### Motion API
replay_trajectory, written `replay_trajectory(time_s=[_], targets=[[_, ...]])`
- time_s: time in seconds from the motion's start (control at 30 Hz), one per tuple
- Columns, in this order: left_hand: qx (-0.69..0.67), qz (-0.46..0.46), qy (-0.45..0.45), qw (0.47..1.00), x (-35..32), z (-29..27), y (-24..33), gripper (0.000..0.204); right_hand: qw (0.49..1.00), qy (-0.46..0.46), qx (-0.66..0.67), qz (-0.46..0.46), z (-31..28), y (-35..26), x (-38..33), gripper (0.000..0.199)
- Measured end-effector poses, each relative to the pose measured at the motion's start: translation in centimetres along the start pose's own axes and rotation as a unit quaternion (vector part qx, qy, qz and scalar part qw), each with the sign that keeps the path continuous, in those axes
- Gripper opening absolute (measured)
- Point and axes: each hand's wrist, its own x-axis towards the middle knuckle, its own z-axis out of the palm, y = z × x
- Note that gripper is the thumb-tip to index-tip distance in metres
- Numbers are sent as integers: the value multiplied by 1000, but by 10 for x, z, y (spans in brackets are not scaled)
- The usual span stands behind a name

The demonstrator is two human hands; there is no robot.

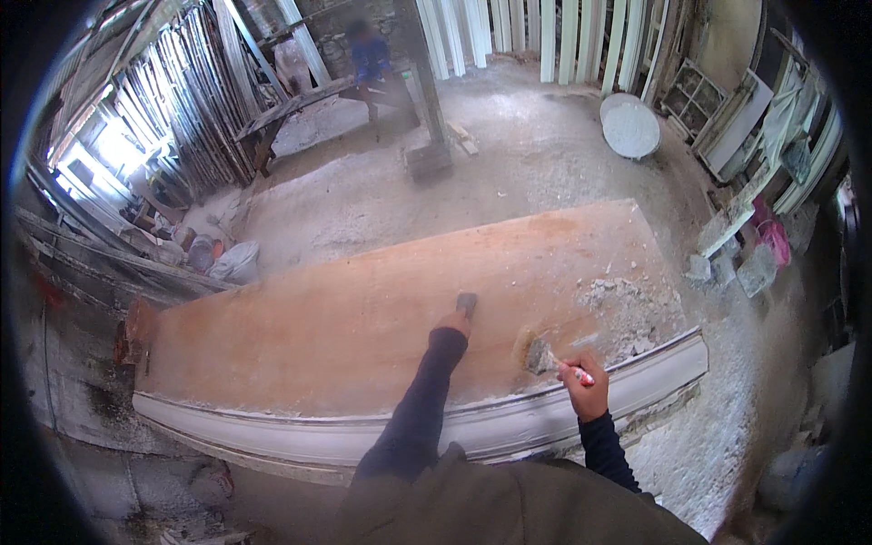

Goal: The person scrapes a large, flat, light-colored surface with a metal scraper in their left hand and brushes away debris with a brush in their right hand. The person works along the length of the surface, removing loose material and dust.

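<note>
My right hand [589, 386] is closed around the red-and-white handle of a paintbrush [542, 357]. The bristles, caked with pale stuff, touch the wooden board near its front edge. A yellowish ring-like mark or rim [521, 343] shows just left of them; I cannot tell which it is. Farther left, my left hand [454, 322] reaches over the board, closed on a small flat grey piece [467, 302] whose kind I cannot make out. Under both hands lies the long orange-brown board [318, 309]. A white moulded strip [272, 420] runs along its near edge.
White crumbs and dust [631, 313] cover the board's right end. Beyond stand a wooden post [429, 91], a round white disc [630, 125] and upright pale strips [581, 41]. Another person [368, 59] is at the back bench. A white bag [236, 262] lies at the left.
</note>
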Motion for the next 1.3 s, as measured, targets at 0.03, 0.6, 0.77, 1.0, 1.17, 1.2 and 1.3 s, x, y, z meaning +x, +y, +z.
replay_trajectory(time_s=[0.03,0.6,0.77,1.0,1.17,1.2,1.3], targets=[[-8,20,15,1000,-2,7,-9,33,1000,-6,-7,-8,-1,2,2,11],[-116,-227,188,949,-133,-111,-122,46,932,-317,-18,-177,259,13,41,28],[-177,-235,219,930,-207,-131,-132,46,959,-265,-95,-31,310,29,99,20],[-100,-227,94,964,-248,-117,-144,45,986,-56,152,47,109,152,206,9],[-159,-239,77,955,-260,-129,-137,49,977,99,-180,-49,-39,111,169,7],[-154,-202,113,961,-261,-125,-145,49,989,90,-109,-40,-34,92,162,6],[-129,-134,160,969,-252,-107,-165,51,996,32,57,-52,17,52,141,5]])
